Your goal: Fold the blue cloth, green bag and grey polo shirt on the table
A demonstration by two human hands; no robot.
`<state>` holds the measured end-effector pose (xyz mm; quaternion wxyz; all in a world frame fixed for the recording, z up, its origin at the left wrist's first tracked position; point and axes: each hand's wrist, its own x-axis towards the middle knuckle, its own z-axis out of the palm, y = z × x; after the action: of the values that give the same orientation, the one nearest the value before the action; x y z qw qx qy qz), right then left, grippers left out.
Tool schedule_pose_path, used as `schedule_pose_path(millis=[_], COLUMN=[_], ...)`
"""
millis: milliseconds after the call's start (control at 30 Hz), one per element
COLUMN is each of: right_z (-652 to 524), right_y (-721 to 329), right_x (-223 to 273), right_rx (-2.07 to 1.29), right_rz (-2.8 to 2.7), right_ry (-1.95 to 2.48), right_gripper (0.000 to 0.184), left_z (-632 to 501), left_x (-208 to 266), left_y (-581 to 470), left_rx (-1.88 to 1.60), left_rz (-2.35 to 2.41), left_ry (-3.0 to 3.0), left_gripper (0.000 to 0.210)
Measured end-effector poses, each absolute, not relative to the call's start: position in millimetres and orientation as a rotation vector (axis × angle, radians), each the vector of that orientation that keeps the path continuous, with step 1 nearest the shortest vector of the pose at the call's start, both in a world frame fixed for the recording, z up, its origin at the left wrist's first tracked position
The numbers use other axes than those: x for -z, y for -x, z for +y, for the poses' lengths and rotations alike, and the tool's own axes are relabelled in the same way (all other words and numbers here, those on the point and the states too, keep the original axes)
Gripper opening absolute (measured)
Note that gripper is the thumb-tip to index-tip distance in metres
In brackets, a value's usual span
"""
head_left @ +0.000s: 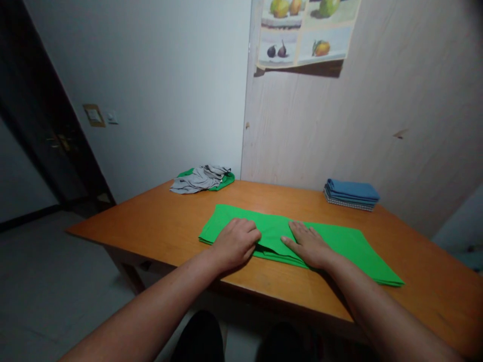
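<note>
A bright green cloth (341, 246) lies folded into a long strip across the wooden table, near its front edge. My left hand (237, 241) is closed on the cloth's near edge, left of the middle, and a dark gap shows between the layers just beside it. My right hand (307, 244) rests flat on top of the cloth, right of the middle, with the fingers stretched out and the thumb apart. What lies inside my left fingers is partly hidden.
On the orange-brown table (151, 221), a crumpled grey cloth (199, 180) lies over a green one (226, 180) at the back left. A neat stack of folded blue and checked cloths (351, 193) sits at the back right. Walls stand behind the table.
</note>
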<state>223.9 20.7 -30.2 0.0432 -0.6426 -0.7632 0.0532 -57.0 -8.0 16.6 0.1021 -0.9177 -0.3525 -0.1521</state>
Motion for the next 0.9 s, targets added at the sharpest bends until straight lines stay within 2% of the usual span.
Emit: schedule_pose_path(millis=[100,500,667,900], right_z=[19.4,21.9,30.7,30.0], right_y=[-222.7,-216.5,-182.2,-148.3], right_x=[27.7,10.5,-4.6,20.5], right_rx=[-0.173,-0.238,-0.145,-0.166], right_rz=[-2.331,-2.298,-2.341,-2.449], right_ry=[1.973,2.001,1.776,1.812], right_gripper=[0.096,0.093,0.092,0.096], left_z=[-7.7,-5.9,-4.6,-6.0], left_x=[-8.7,3.1,6.6,4.9], left_y=[61.0,61.2,62.4,62.7], left_rx=[0.363,0.464,0.489,0.503], left_rz=[-1.053,-1.133,-1.125,-1.116], left_ry=[2.798,2.747,2.745,2.778], left_gripper=[0.013,0.011,0.011,0.011])
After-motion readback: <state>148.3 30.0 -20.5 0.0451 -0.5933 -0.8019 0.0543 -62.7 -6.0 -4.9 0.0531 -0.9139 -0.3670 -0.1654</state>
